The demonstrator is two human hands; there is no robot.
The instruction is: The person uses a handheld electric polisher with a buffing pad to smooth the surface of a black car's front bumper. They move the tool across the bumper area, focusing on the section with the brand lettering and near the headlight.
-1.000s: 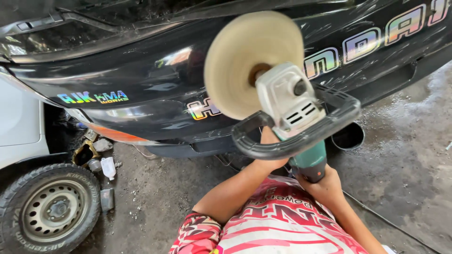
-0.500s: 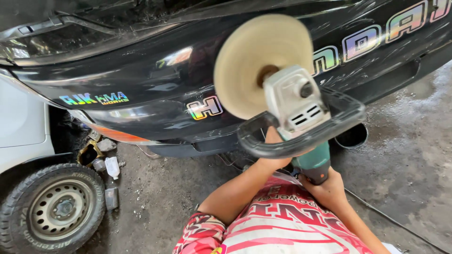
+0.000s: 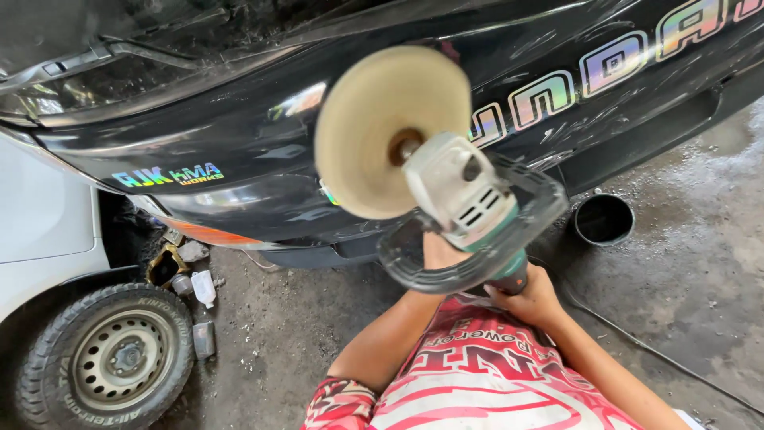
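Polisher: a grey and green power polisher (image 3: pixel 469 203), raised in front of the black car body (image 3: pixel 239 151), its round cream pad (image 3: pixel 382 127) tilted up beside the glossy panel.
Left hand: the left hand (image 3: pixel 438 251), fingers wrapped around the black loop handle (image 3: pixel 477 255).
Right hand: the right hand (image 3: pixel 529 299), fingers closed on the polisher's rear grip.
Floor: a wheel (image 3: pixel 107 358) at lower left, a dark bucket (image 3: pixel 603 219) at right, a cable (image 3: pixel 637 342) trailing across the concrete.

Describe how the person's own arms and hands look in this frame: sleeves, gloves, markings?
Both hands are bare, with no gloves. The left hand and right hand show no rings or watch that I can make out. Both forearms are uncovered; a short red-and-white patterned sleeve ends near the left elbow.
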